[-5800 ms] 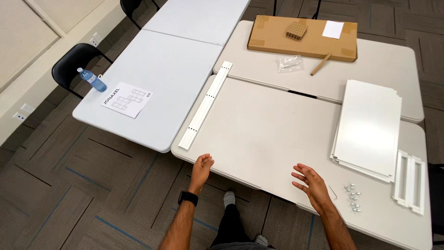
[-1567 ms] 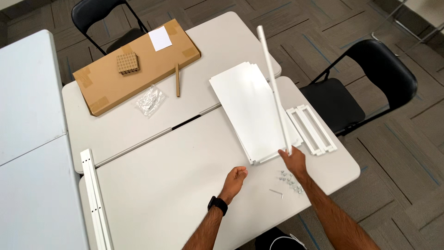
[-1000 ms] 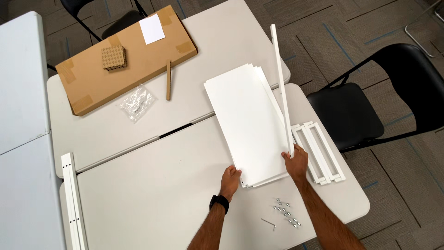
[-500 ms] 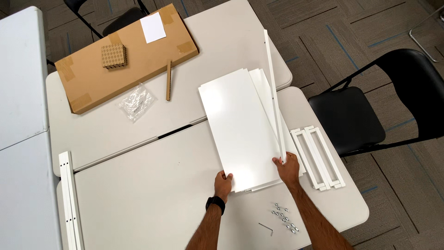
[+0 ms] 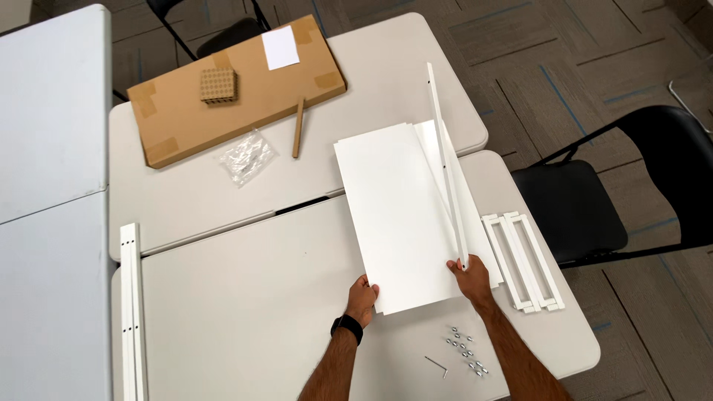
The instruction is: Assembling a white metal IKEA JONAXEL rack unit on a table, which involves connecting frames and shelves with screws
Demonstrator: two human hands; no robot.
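A large white panel (image 5: 397, 215) lies on top of a stack of white boards on the table. My left hand (image 5: 362, 295), with a black watch on the wrist, grips the panel's near left corner. My right hand (image 5: 471, 275) holds the near end of a long narrow white rail (image 5: 445, 160), which stands on edge along the panel's right side and reaches toward the far table edge.
White frame pieces (image 5: 523, 260) lie right of the stack. Small screws (image 5: 466, 351) and a hex key (image 5: 436, 366) lie near the front edge. A second white rail (image 5: 131, 312) lies at left. A cardboard box (image 5: 230, 89), plastic bag (image 5: 245, 157), wooden stick (image 5: 298, 128); black chair (image 5: 587, 200) at right.
My left hand has moved from the bare table onto the panel's near corner. My right hand, holding the rail, has tipped it from upright down toward the stack. The panel has slid slightly left.
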